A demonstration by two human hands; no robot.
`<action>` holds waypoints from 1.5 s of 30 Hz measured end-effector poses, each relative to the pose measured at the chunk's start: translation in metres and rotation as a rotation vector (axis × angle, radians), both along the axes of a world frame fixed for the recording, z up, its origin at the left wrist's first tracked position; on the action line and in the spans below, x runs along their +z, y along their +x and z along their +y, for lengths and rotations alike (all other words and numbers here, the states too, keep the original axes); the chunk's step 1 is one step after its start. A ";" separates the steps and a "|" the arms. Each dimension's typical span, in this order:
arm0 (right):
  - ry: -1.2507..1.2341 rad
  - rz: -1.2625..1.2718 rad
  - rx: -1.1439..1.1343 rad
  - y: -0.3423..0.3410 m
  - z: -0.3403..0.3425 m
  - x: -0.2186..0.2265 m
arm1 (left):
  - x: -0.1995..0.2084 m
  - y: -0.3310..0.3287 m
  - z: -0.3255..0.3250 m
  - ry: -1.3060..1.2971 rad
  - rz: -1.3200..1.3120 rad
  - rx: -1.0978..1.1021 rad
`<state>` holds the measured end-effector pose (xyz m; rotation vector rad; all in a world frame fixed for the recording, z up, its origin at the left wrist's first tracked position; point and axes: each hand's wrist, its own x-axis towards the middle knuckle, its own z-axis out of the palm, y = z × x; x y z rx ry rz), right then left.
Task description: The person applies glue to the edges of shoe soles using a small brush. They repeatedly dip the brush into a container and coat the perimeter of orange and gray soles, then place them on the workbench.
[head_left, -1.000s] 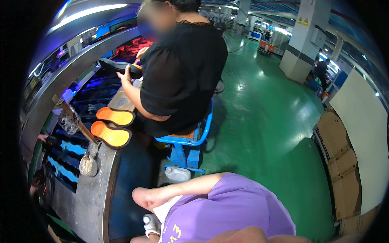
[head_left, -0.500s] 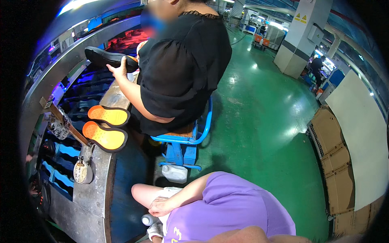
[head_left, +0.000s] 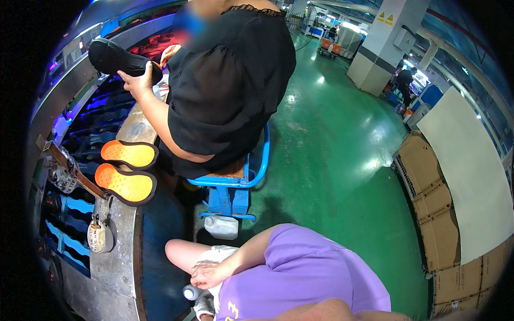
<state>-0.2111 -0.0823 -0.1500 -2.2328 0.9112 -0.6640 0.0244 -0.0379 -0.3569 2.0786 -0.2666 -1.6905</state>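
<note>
My right hand [head_left: 209, 275] rests on my lap over white shorts [head_left: 220, 253], its bare fingers curled and no object showing in them. Low in the picture is a pale grey-white shape [head_left: 204, 307]. It looks like my left hand in a glove, but its fingers cannot be made out. Right beside it a grey-white bottle [head_left: 190, 292] is partly covered by my right hand and clothing. On the metal bench at left, two shoe soles lie side by side, a far one [head_left: 131, 154] and a near one [head_left: 127, 184], with orange-yellow insides and black rims.
A co-worker in black [head_left: 225, 101] on a blue-framed seat [head_left: 219, 182] holds a black sole [head_left: 115, 56]. A white cup [head_left: 100, 239] stands on the bench [head_left: 115, 273]. A white jug [head_left: 221, 227] is on the floor. Flattened cardboard [head_left: 439, 230] leans at right.
The view has shifted slightly, moving the bench and seat leftward in the picture. The co-worker has tilted the black sole, showing more of its underside. My right hand stays on my lap.
</note>
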 end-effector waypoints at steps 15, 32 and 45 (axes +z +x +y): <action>0.183 0.103 -0.028 0.004 -0.003 0.010 | 0.008 0.003 0.002 0.013 -0.038 0.006; 0.126 0.226 -0.042 0.008 -0.003 0.007 | 0.019 -0.007 0.009 0.011 -0.021 0.068; -0.104 -0.499 -0.296 0.033 -0.113 0.124 | 0.080 0.005 0.020 -0.118 -0.092 -0.102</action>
